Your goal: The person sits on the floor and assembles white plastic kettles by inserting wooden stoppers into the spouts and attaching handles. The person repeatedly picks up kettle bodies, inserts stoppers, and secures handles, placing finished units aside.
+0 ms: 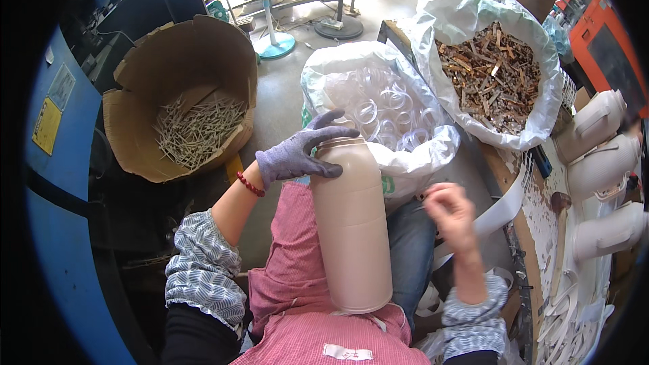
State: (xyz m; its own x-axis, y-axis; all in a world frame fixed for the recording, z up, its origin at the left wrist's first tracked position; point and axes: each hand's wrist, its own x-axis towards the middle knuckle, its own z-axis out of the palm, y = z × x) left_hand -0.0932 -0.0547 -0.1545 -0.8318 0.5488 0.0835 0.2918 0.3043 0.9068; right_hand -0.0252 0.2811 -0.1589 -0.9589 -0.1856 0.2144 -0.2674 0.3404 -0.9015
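Note:
A tall beige plastic canister body (351,230) rests across my lap, its round neck pointing away from me. My left hand (309,147), in a grey-purple glove, grips it around the neck end, with the thumb on the near side and the fingers over the rim. To the right of the canister, my bare right hand (451,213) hangs apart from it, slightly blurred. Its fingers are curled together in a pinch, and whatever they hold is too small to make out. Beyond the canister neck, a white sack (426,162) holds several clear plastic rings (367,112).
At the back left stands a cardboard drum (122,138) with thin sticks inside. On the right bench, a white-lined container (433,47) holds rusty metal strips (490,81). Several beige canisters (605,169), a hammer (560,206) and white straps (571,328) lie nearby. A blue machine (57,243) flanks my left.

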